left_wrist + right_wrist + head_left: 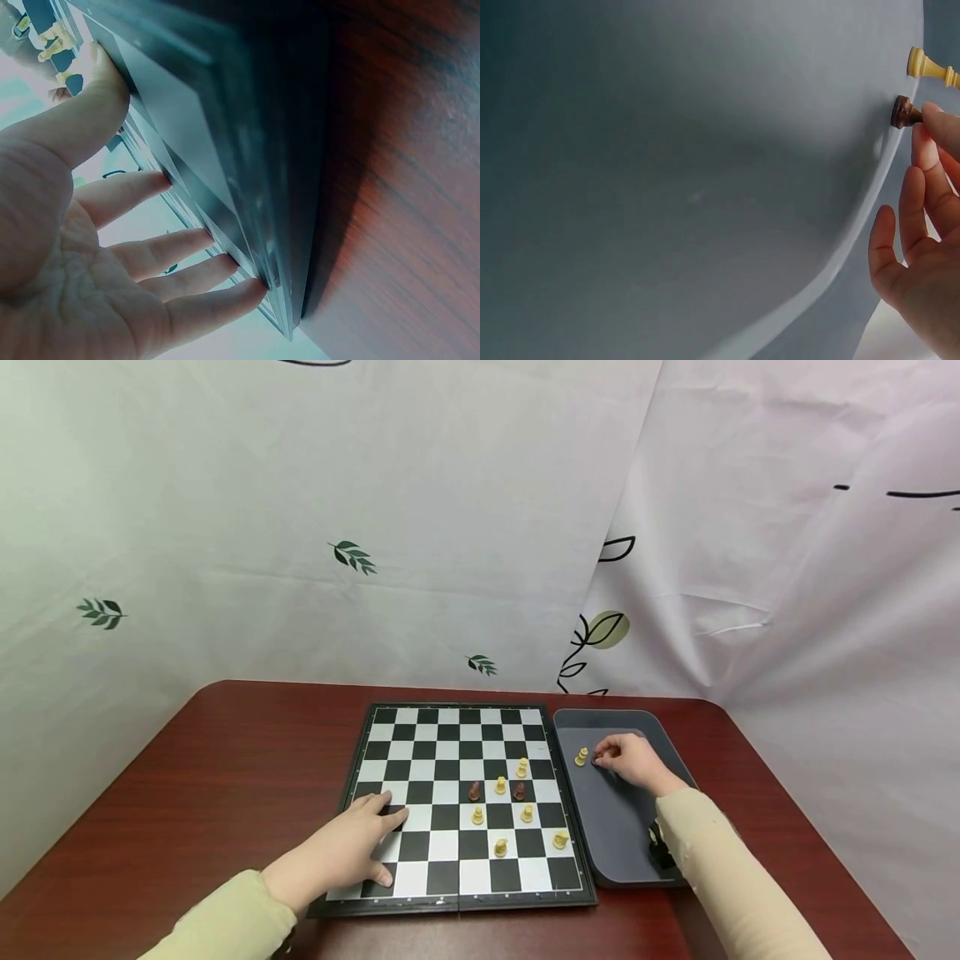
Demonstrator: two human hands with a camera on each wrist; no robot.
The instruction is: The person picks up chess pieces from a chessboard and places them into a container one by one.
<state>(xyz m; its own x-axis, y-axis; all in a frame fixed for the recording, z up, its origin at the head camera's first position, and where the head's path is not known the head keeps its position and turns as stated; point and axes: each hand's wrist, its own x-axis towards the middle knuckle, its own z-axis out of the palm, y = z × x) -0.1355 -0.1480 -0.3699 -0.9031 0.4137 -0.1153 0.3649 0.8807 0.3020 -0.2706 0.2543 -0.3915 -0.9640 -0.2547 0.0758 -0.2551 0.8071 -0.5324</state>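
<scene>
My right hand [630, 760] is over the grey tray [603, 852], pinching a dark brown chess piece [904, 112] between thumb and fingertips. In the right wrist view, the base of that piece shows while its top is hidden by the fingers. Just beside it in the tray stands a pale yellow chess piece [581, 757]. My left hand [345, 850] rests with spread fingers at the left side of the chessboard [411, 878]; in the left wrist view its fingertips meet the board's surface. Toward the board's right half stand several yellow pieces [477, 816] and two brown pieces [519, 791].
One yellow piece [561, 840] near the board's right edge looks tilted or lying over. The tray sits right against the board's right side. A dark object [660, 847] shows partly behind the right sleeve. Beyond the brown table [247, 752] hangs a white curtain [450, 527].
</scene>
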